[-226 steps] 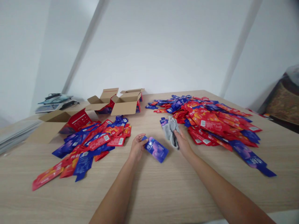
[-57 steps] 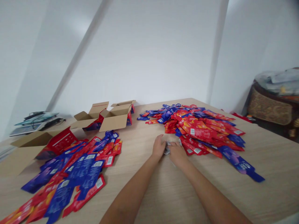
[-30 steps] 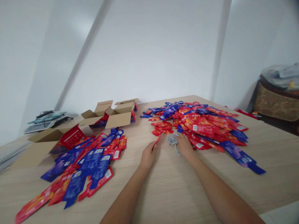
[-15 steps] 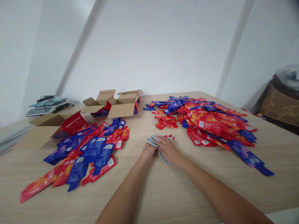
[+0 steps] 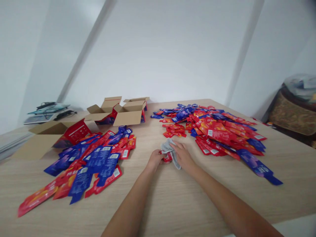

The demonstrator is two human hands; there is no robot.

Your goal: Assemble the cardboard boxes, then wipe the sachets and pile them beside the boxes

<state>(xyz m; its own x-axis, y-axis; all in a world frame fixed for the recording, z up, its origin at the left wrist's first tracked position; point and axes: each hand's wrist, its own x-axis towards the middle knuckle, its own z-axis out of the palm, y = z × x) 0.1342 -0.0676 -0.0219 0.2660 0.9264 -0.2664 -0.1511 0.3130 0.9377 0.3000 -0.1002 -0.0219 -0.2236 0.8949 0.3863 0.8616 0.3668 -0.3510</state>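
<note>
Over the middle of the table, my left hand [image 5: 155,160] pinches the left end of a small red sachet [image 5: 167,157]. My right hand [image 5: 183,156] is closed on a grey cloth [image 5: 175,161], which lies against the sachet and covers its upper part. One end of the cloth hangs down below my right fingers. Closest on the right is a large pile of red and blue sachets [image 5: 217,130]. A second pile of red and blue sachets [image 5: 98,161] spreads out to the left of my left hand.
Open cardboard boxes stand behind the left pile, among them a near box [image 5: 39,144] and a middle box [image 5: 128,118]. A stack of flat items [image 5: 48,112] lies at the far left. Beyond the table's right edge is a patterned brown seat [image 5: 293,113]. A white wall [image 5: 168,49] closes off the back.
My hands have drawn slightly apart. The cloth has shifted right with my right hand, and more of the red sachet now shows between my hands.
</note>
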